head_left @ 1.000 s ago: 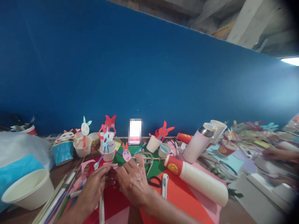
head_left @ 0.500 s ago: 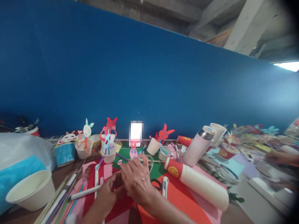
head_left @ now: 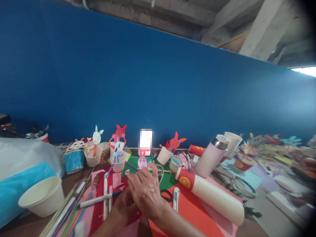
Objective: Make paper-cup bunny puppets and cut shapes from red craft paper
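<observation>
My right hand (head_left: 146, 188) lies over my left hand (head_left: 125, 203) at the front middle of the table. Both sets of fingers are curled together, and what they hold between them is hidden. Just above my right knuckles shows a pink paper bunny face (head_left: 142, 162) with drawn eyes and red ears; its lower part is covered by the hand, so I cannot tell whether it is held. A white marker (head_left: 98, 199) lies slanted beside my left wrist. To the right of my right hand are black scissor handles (head_left: 167, 195) and a white utility knife (head_left: 175, 199).
A long stack of paper cups (head_left: 214, 197) lies at right, before a pale thermos (head_left: 209, 158). Several cups with paper bunnies, such as the red bunny (head_left: 174, 143), stand along the blue wall (head_left: 158, 82). A white bowl (head_left: 43, 199) is at left. A co-worker's hand (head_left: 308, 164) shows far right.
My left hand has drawn in closer under my right hand, its fingers now more hidden. The view has shifted slightly. The co-worker's hand has moved back to the right.
</observation>
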Action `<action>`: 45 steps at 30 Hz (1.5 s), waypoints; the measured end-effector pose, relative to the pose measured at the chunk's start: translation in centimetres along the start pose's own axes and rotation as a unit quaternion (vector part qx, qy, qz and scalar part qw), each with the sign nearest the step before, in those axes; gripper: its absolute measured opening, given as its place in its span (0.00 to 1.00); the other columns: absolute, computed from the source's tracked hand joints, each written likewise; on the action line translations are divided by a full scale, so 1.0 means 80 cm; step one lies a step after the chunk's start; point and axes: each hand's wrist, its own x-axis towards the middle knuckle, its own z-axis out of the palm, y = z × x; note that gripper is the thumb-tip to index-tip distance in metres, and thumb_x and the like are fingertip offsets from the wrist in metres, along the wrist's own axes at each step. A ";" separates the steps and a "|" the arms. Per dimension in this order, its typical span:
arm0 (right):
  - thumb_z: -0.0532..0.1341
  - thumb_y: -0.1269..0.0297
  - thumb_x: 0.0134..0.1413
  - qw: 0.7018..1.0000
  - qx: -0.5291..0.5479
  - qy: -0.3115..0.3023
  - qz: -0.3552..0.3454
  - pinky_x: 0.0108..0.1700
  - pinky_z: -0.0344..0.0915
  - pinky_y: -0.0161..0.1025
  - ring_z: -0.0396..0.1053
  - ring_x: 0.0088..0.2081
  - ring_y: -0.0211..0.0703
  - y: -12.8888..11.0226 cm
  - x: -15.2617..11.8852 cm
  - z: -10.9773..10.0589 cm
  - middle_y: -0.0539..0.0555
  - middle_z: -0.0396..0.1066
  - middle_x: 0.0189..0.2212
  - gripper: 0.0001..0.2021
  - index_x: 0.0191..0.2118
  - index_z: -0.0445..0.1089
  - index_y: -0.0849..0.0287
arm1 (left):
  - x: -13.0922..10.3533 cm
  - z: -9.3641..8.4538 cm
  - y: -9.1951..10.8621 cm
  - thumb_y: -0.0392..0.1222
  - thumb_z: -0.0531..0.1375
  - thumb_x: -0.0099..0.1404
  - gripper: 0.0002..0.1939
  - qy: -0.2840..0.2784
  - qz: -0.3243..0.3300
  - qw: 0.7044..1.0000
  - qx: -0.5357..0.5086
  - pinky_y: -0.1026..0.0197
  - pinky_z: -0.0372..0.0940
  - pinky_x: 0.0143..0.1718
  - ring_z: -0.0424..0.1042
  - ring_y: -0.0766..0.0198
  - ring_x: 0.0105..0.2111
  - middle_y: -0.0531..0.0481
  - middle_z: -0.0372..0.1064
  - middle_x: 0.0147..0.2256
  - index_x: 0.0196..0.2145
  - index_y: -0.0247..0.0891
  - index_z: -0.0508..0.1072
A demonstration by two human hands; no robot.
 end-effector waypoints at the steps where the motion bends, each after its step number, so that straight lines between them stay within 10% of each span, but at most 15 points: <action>1: 0.52 0.71 0.56 1.000 0.002 0.000 0.000 0.53 0.40 0.53 0.62 0.33 0.42 0.000 0.000 0.001 0.50 0.66 0.25 0.06 0.35 0.65 0.56 | 0.002 -0.001 -0.004 0.42 0.66 0.35 0.17 0.005 0.005 1.000 -0.001 0.60 0.64 0.30 0.68 0.52 0.33 0.47 0.72 0.28 0.26 0.38 0.69; 11: 0.54 0.68 0.55 1.000 0.004 0.017 0.000 0.52 0.42 0.51 0.64 0.32 0.41 -0.002 0.005 -0.011 0.48 0.67 0.24 0.04 0.34 0.66 0.55 | 0.000 0.004 -0.001 0.44 0.67 0.32 0.18 -0.016 -0.015 0.996 -0.092 0.59 0.62 0.28 0.67 0.54 0.30 0.49 0.70 0.24 0.24 0.39 0.69; 21: 0.55 0.67 0.54 0.979 0.125 0.132 0.094 0.46 0.51 0.44 0.65 0.33 0.40 0.040 0.028 -0.061 0.50 0.72 0.30 0.05 0.33 0.68 0.57 | -0.019 -0.016 0.024 0.35 0.60 0.49 0.21 -0.087 -0.061 0.965 -0.241 0.63 0.60 0.27 0.65 0.65 0.27 0.48 0.70 0.33 0.43 0.40 0.69; 27: 0.53 0.60 0.55 0.858 0.408 0.119 0.289 0.34 0.61 0.36 0.66 0.34 0.41 0.065 0.034 -0.051 0.53 0.70 0.30 0.10 0.37 0.66 0.60 | -0.010 -0.036 0.023 0.34 0.59 0.49 0.25 -0.078 -0.068 0.955 -0.277 0.60 0.62 0.31 0.68 0.61 0.31 0.49 0.71 0.32 0.47 0.43 0.68; 34: 0.54 0.52 0.53 0.730 0.583 0.057 0.351 0.39 0.60 0.38 0.66 0.41 0.45 0.065 0.031 -0.035 0.57 0.70 0.39 0.18 0.44 0.62 0.60 | 0.002 -0.056 0.026 0.32 0.56 0.54 0.28 -0.084 -0.017 0.935 -0.343 0.58 0.62 0.41 0.68 0.58 0.40 0.49 0.71 0.41 0.53 0.45 0.60; 45: 0.64 0.52 0.40 0.616 0.752 -0.071 0.222 0.35 0.64 0.42 0.67 0.38 0.51 0.008 0.017 0.008 0.60 0.68 0.41 0.30 0.50 0.61 0.61 | -0.010 -0.049 0.046 0.34 0.55 0.55 0.29 -0.147 0.045 0.928 -0.340 0.54 0.63 0.37 0.70 0.55 0.38 0.45 0.70 0.40 0.55 0.44 0.56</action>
